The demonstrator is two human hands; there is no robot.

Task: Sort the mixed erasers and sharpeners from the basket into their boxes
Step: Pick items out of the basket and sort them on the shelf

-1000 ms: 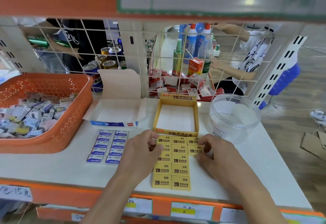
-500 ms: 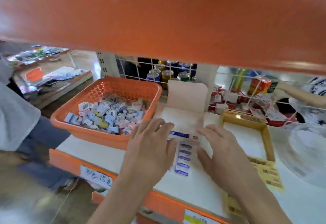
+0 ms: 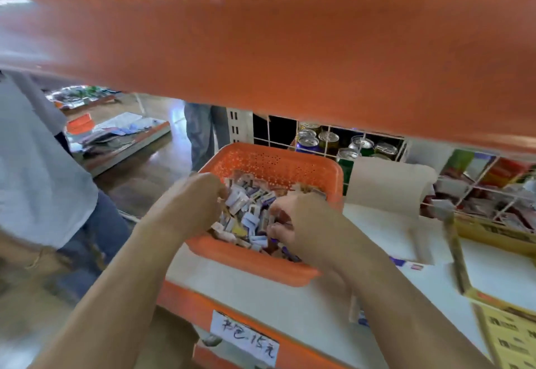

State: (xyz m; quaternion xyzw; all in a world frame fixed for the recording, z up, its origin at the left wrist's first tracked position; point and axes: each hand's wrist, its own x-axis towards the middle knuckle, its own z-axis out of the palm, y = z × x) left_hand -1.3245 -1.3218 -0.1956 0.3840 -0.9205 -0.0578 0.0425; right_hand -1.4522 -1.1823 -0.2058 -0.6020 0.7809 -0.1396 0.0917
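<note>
Both hands are down in the orange basket (image 3: 255, 265), since the unsorted stock is there. The left hand (image 3: 200, 203) comes over the basket's left rim, its fingers curled into the pile of mixed erasers and sharpeners (image 3: 246, 212). The right hand (image 3: 298, 223) is in at the basket's near-right side, with fingers and thumb bent together among the pieces. Blur and the knuckles hide the fingertips, so I cannot tell whether either hand grips a piece or is only raking through. Working both hands in at once probably helps to spread the heap and pick out one kind.

The pile fills the basket's floor, so much sorting looks to remain. The basket sits at the left end of the white worktop (image 3: 261, 296), close to the front edge and within easy reach.

Just right of the basket stands a white box (image 3: 388, 185) with its lid tipped up. Farther right of the basket lies a yellow box (image 3: 493, 238), also open. Both are set beside the basket so that a picked piece travels only a short way.

Behind the basket, drink cans (image 3: 327, 139) stand beyond a wire grid.
</note>
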